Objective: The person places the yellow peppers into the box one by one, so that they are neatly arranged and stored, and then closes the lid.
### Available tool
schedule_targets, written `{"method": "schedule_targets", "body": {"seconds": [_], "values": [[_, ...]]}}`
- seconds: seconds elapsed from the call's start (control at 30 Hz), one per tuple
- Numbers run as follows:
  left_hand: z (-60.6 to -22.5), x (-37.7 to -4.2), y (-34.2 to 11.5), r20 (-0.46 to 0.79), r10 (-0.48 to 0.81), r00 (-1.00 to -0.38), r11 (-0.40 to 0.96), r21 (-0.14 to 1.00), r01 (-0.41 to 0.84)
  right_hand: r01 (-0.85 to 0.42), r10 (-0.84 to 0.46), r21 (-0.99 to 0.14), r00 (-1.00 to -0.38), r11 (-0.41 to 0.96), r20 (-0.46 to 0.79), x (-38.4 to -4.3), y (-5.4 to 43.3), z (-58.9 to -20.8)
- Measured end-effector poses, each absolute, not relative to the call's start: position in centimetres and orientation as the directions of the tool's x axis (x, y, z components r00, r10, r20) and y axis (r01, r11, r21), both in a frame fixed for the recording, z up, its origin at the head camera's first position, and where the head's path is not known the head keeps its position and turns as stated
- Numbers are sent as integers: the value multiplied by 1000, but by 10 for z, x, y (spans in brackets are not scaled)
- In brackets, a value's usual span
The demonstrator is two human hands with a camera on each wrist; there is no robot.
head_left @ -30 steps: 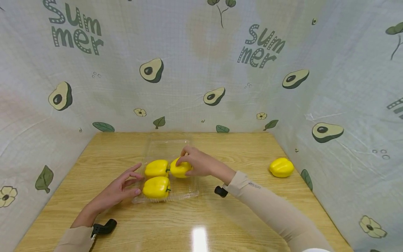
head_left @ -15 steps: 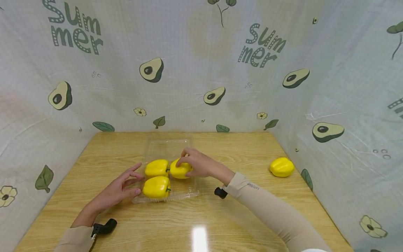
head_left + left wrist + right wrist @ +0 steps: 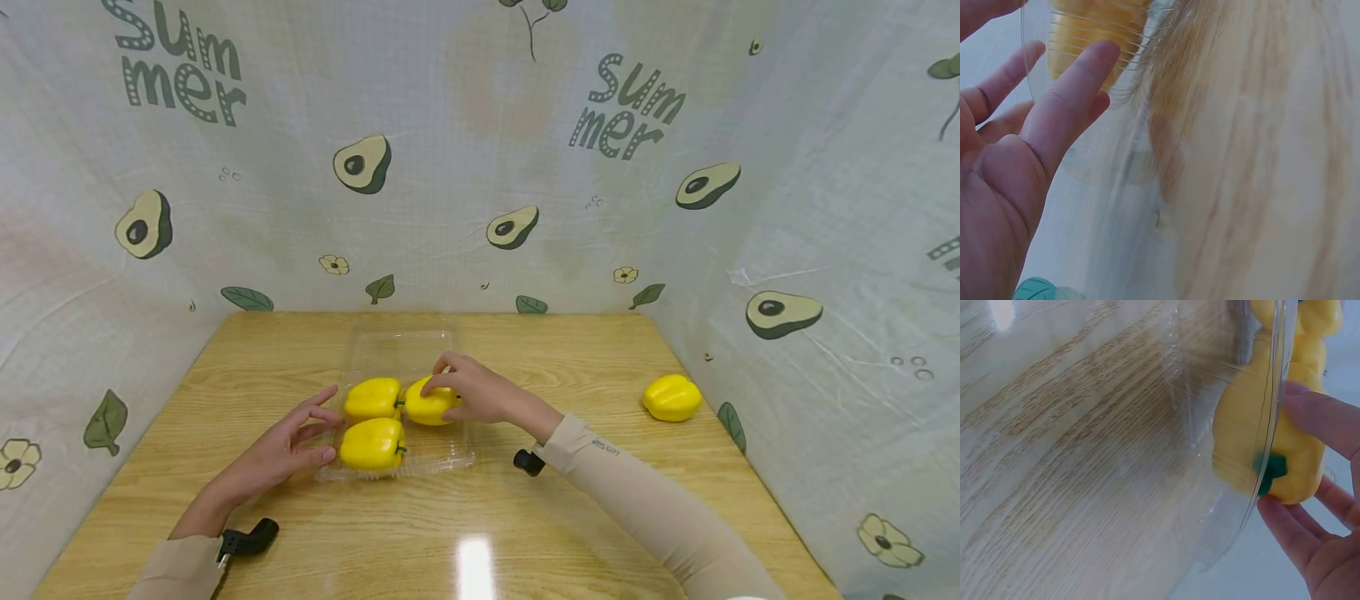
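Observation:
In the head view a clear plastic clamshell box (image 3: 438, 450) lies on the table with its lid (image 3: 401, 350) folded back. Two yellow bell peppers sit in its left half, a rear one (image 3: 372, 398) and a front one (image 3: 372, 444). My right hand (image 3: 480, 392) holds a third yellow bell pepper (image 3: 423, 407) in the box's rear right, thumb and fingers around it; the right wrist view shows its green stem (image 3: 1272, 465) behind the clear wall. My left hand (image 3: 288, 446) is spread along the box's left wall, fingertips right at it, fingers loosely extended.
Another yellow bell pepper (image 3: 672, 397) lies on the wooden table (image 3: 570, 517) at the far right, near the side curtain. A patterned curtain (image 3: 435, 275) surrounds the table at the back and both sides.
Hands, box and peppers look nearly the same throughout. The head view has shifted very slightly.

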State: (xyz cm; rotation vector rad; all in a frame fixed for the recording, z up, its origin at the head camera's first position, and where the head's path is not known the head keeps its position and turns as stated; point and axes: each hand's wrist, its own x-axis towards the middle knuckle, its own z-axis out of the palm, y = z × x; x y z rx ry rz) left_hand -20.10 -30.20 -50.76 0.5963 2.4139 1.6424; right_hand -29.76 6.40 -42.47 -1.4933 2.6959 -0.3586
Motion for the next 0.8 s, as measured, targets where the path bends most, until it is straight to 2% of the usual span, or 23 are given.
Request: {"method": "schedule_targets", "body": {"seconds": [0.2, 0.8], "values": [[-507, -200, -303, 92, 418, -904, 299, 925, 233, -846, -852, -219, -515, 487, 97, -298, 63, -427], [-506, -200, -301, 79, 418, -905, 294, 931, 216, -826, -834, -280, -537, 489, 130, -296, 67, -440]]}}
